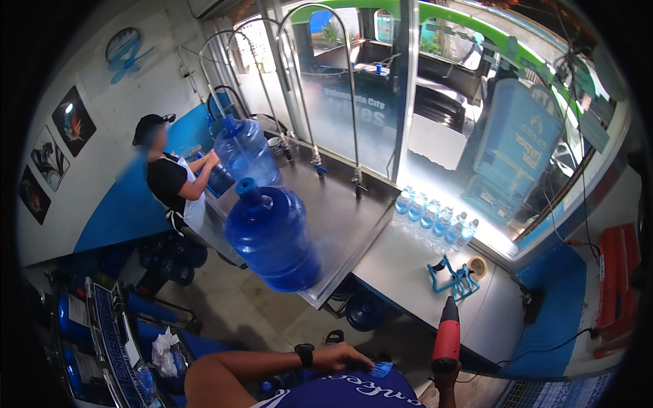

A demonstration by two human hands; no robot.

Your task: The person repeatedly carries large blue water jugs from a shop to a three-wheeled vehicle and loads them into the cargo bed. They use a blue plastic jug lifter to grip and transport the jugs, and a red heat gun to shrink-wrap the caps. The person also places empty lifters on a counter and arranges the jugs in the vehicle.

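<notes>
My right hand [445,378] grips a red heat gun [446,345] with a black nozzle, pointing up over the front edge of the white counter. My left hand [342,356], with a black watch on its wrist, is in front of my purple shirt. A small blue printed plastic piece [382,369] is at its fingertips, which seem pinched on it. Ahead, a large blue water jug [273,238] stands upright on the steel table corner, apart from both hands. Its neck carries a blue cap [247,188].
Another jug [246,153] stands farther back beside a co-worker [180,180]. The steel table [343,217] has tall curved taps. On the white counter [401,272] are several small bottles [435,217], a teal bottle handle [454,280] and a tape roll [478,266].
</notes>
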